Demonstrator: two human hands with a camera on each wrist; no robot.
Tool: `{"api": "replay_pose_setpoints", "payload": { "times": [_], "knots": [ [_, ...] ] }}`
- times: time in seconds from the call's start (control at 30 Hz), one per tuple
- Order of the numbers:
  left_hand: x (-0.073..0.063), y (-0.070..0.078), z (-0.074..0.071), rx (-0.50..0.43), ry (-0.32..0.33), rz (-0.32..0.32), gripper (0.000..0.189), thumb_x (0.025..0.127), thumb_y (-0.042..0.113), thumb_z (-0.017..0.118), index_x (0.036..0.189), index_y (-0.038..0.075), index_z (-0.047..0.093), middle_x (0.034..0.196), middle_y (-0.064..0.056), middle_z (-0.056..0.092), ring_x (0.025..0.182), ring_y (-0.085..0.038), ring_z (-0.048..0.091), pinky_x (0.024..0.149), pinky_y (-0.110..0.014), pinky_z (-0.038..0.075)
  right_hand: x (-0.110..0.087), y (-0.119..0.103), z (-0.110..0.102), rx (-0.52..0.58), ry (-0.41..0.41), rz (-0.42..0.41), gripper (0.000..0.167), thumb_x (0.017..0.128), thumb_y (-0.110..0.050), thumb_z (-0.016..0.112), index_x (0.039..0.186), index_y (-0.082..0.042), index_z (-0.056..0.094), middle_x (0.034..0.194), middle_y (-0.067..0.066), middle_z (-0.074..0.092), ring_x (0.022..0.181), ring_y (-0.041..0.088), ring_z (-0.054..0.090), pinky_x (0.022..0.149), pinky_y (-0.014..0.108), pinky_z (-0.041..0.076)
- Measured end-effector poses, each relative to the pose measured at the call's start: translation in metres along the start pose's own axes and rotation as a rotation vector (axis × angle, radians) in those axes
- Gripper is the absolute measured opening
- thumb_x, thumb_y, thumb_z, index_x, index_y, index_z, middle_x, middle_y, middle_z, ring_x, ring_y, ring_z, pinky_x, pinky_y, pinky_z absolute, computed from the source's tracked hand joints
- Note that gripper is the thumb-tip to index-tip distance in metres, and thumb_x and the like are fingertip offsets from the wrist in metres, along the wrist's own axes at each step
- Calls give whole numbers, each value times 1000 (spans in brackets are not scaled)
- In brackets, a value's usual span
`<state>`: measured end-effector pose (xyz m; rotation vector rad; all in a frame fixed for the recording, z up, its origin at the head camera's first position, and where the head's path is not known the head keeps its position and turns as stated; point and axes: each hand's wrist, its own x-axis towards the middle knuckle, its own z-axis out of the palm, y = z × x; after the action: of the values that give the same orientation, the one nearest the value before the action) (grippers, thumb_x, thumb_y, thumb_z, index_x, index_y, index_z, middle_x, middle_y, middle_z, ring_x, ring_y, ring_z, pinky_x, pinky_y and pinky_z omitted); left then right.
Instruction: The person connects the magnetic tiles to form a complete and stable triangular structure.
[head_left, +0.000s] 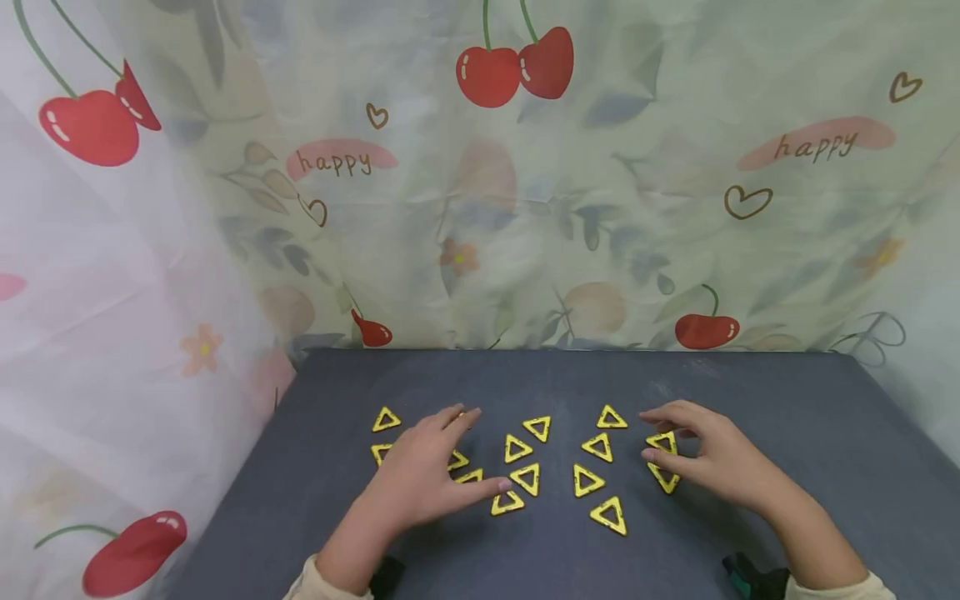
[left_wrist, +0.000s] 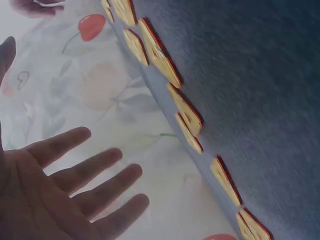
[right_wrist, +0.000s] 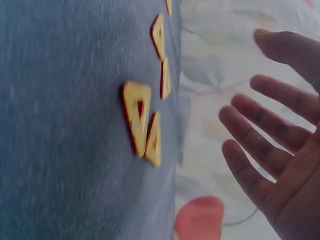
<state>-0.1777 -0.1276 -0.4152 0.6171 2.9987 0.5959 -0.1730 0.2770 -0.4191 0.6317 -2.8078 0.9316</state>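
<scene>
Several yellow triangle frames with hollow centres lie scattered on the dark table. My left hand (head_left: 423,475) hovers over the left group with fingers spread, hiding parts of some pieces; its thumb tip overlaps a triangle (head_left: 507,502) in the head view. In the left wrist view the palm (left_wrist: 45,200) holds nothing. Over on the right, my right hand (head_left: 712,454) is above two stacked-looking triangles (head_left: 663,478), thumb and fingers apart around them in the head view. The right wrist view shows that hand's fingers (right_wrist: 260,135) extended, with two triangles (right_wrist: 136,117) close together on the table.
Between the hands lie more triangles, among them one at the front (head_left: 609,516) and one at the back (head_left: 612,417). The dark table (head_left: 525,567) ends at a patterned cloth (head_left: 480,208) behind, and another cloth hangs at the left.
</scene>
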Motion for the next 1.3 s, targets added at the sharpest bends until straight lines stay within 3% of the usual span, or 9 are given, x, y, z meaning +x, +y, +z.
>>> {"api": "replay_pose_setpoints", "payload": {
  "times": [0.2,0.4,0.6,0.87,1.03,1.13,1.3],
  "knots": [
    [4,9,4,-51,-16,45,90,84,86,64,145,19,66,143,-2,67,130,-26,66,105,-53,54,1,18,-4,78,-116,58,48,90,-36,86,129,-13,72,121,5,73,98,16,71,83,33,59],
    [12,28,11,-69,-18,155,66,92,68,71,133,16,73,125,-3,73,111,-19,71,93,-43,58,3,29,-5,106,-240,128,48,88,-34,88,126,-8,73,118,6,73,94,12,67,78,29,58],
    [29,53,20,-126,-65,232,56,95,60,73,132,18,74,122,-2,74,111,-18,72,91,-35,59,2,39,-4,113,-328,126,42,88,-31,88,120,-7,74,104,3,70,85,3,63,73,26,55],
    [44,97,44,-111,-118,347,51,94,57,75,129,19,75,119,5,74,103,-5,71,83,-21,55,-3,48,-1,135,-345,94,32,86,-26,90,111,-11,77,102,1,68,82,2,59,71,24,53],
    [48,116,59,-123,-200,354,46,94,55,76,126,22,76,114,12,76,96,3,68,76,-16,53,-4,51,3,172,-374,96,33,86,-27,90,111,-10,77,99,1,67,79,0,59,70,24,53],
    [47,121,67,-69,-211,355,43,92,56,77,124,26,77,108,16,76,89,5,66,71,-17,51,-4,51,4,190,-395,106,36,86,-27,89,113,-8,75,95,2,66,77,1,58,68,25,52],
    [47,123,74,95,-151,371,38,88,57,81,116,30,78,98,18,73,83,3,63,67,-21,48,-2,51,0,170,-398,123,36,86,-26,89,113,-7,74,91,3,65,73,2,57,65,25,51]
  ]
}}
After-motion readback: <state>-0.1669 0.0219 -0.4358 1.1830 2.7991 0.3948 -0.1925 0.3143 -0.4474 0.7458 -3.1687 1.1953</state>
